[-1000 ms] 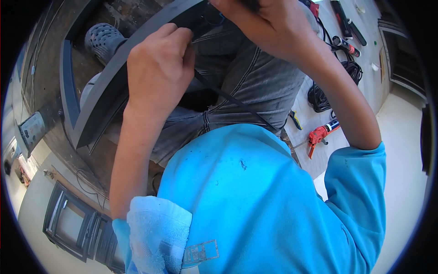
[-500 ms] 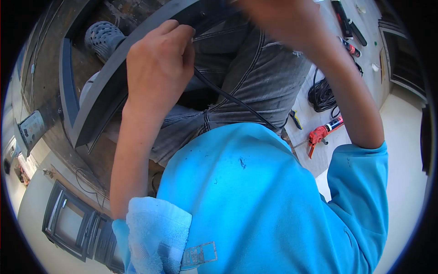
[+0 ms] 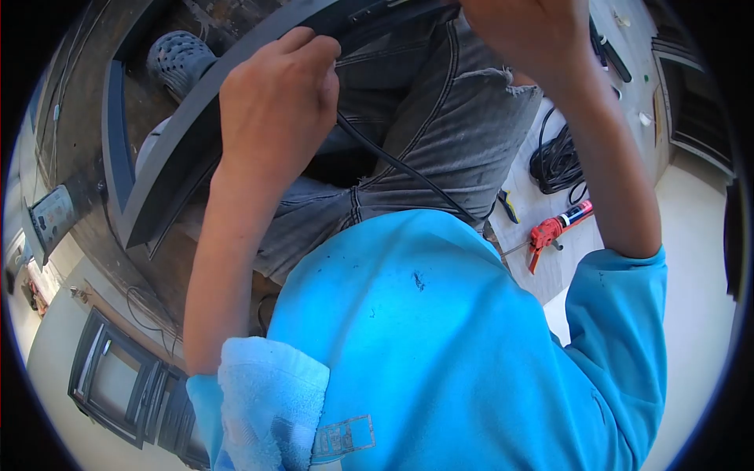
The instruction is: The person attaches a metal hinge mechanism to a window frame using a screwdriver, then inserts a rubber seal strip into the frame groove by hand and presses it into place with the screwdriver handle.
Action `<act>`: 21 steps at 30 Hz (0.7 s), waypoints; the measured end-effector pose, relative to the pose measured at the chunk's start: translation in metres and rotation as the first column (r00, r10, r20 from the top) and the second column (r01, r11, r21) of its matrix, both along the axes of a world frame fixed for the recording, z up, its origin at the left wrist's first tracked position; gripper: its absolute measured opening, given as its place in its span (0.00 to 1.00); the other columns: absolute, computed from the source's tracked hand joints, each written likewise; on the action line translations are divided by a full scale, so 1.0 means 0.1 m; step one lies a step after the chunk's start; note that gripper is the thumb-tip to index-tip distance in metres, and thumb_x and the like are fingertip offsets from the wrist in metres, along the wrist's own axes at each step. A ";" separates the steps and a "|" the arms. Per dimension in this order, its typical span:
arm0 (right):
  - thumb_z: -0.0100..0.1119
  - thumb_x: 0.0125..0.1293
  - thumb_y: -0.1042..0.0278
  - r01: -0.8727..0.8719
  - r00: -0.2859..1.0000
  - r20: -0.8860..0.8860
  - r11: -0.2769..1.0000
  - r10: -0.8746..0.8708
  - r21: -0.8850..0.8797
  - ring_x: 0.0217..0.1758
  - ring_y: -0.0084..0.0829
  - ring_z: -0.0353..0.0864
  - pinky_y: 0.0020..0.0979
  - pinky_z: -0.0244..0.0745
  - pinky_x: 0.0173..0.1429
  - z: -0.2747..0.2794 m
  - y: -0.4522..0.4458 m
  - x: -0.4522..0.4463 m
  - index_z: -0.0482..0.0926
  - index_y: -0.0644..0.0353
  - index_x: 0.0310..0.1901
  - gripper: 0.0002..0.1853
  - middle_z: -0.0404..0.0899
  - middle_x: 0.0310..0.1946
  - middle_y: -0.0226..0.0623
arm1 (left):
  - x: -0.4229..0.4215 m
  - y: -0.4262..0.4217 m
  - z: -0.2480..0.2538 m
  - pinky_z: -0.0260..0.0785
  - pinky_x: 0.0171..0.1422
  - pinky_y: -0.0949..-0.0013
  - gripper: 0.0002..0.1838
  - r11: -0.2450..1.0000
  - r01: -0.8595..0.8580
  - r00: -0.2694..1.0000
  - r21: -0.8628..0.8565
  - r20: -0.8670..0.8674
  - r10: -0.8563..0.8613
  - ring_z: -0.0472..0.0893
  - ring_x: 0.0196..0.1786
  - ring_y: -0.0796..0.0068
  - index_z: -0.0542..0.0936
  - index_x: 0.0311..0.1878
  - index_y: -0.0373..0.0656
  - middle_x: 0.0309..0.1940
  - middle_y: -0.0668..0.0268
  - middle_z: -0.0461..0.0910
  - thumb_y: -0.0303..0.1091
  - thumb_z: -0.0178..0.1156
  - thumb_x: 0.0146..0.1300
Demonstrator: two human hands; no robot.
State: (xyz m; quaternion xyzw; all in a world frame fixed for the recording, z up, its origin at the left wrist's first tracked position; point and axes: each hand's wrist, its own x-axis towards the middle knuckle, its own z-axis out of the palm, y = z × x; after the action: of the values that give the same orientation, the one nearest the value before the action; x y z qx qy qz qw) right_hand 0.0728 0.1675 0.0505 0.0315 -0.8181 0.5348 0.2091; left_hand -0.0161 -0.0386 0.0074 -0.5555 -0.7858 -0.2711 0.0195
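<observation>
A dark grey frame [image 3: 177,145] curves across the upper left, over my legs in grey jeans. My left hand [image 3: 279,102] is closed at the frame's inner edge, gripping a thin black strip [image 3: 400,166]. From that hand the strip runs down to the right across the jeans to the blue shirt. Higher up on the right, my right hand [image 3: 530,35] is beside the frame's far part at the image's top edge. Its fingers are cut off or hidden, so what it holds, if anything, cannot be made out.
A red caulking gun [image 3: 550,231], yellow-black pliers [image 3: 509,206] and a coiled black cable [image 3: 556,163] lie on the pale surface at the right. Dark tubes [image 3: 613,56] are farther up. More dark frames [image 3: 118,377] stand at the lower left.
My right hand has moved to the right along the frame, uncovering a torn knee of the jeans. My left hand has stayed at nearly the same place, closed.
</observation>
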 end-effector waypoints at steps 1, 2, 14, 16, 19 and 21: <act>0.61 0.74 0.71 -0.010 1.000 0.013 0.993 0.008 0.115 0.33 0.33 0.79 0.39 0.71 0.37 -0.10 -0.01 0.03 0.66 0.64 0.58 0.18 0.74 0.31 0.40 | -0.01 0.00 0.00 0.76 0.40 0.55 0.05 1.000 -0.005 1.000 -0.015 -0.012 0.005 0.84 0.38 0.55 0.82 0.37 0.44 0.33 0.63 0.80 0.25 0.66 0.58; 0.62 0.74 0.71 -0.010 1.000 -0.017 0.984 0.013 0.176 0.33 0.35 0.79 0.39 0.71 0.36 -0.15 0.00 0.03 0.67 0.63 0.57 0.17 0.74 0.31 0.41 | 0.00 -0.01 0.00 0.76 0.40 0.57 0.05 1.000 -0.006 1.000 -0.031 -0.021 0.005 0.84 0.38 0.55 0.83 0.40 0.44 0.34 0.63 0.81 0.25 0.66 0.60; 0.60 0.76 0.71 -0.054 0.992 0.128 0.924 0.006 0.379 0.32 0.28 0.79 0.32 0.71 0.34 -0.07 -0.10 0.09 0.69 0.63 0.53 0.11 0.74 0.32 0.37 | 0.02 -0.12 0.05 0.77 0.41 0.53 0.08 0.999 -0.039 0.999 -0.035 0.013 0.039 0.84 0.40 0.55 0.84 0.40 0.44 0.33 0.62 0.81 0.23 0.66 0.56; 0.59 0.77 0.71 -0.044 0.998 0.068 0.921 0.019 0.388 0.33 0.25 0.79 0.30 0.72 0.35 -0.05 -0.08 0.07 0.69 0.62 0.53 0.11 0.74 0.32 0.35 | 0.00 -0.11 0.07 0.76 0.41 0.54 0.09 0.999 -0.036 0.999 -0.035 0.014 0.036 0.84 0.40 0.55 0.84 0.40 0.43 0.33 0.62 0.81 0.23 0.65 0.56; 0.58 0.77 0.71 -0.045 0.999 0.035 0.992 0.041 0.120 0.35 0.28 0.80 0.32 0.76 0.39 0.25 -0.17 0.07 0.67 0.62 0.58 0.14 0.74 0.32 0.36 | 0.00 -0.12 0.04 0.76 0.41 0.56 0.09 0.998 -0.038 0.999 -0.043 -0.007 0.037 0.84 0.39 0.55 0.85 0.43 0.44 0.34 0.62 0.81 0.23 0.65 0.58; 0.59 0.76 0.70 -0.071 0.997 0.035 0.994 0.068 0.083 0.35 0.31 0.80 0.34 0.76 0.40 0.34 -0.12 0.04 0.67 0.63 0.59 0.17 0.74 0.33 0.37 | -0.01 -0.14 0.05 0.76 0.41 0.59 0.11 0.998 -0.017 1.000 -0.059 -0.018 0.016 0.84 0.36 0.55 0.87 0.47 0.44 0.35 0.62 0.82 0.24 0.64 0.62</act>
State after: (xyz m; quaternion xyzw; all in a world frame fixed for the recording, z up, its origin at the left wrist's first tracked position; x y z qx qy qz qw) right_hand 0.0764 0.1554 0.0842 0.0599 -0.8415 0.5073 0.1756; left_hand -0.0175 -0.0528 0.0125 -0.5516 -0.7979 -0.2427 0.0121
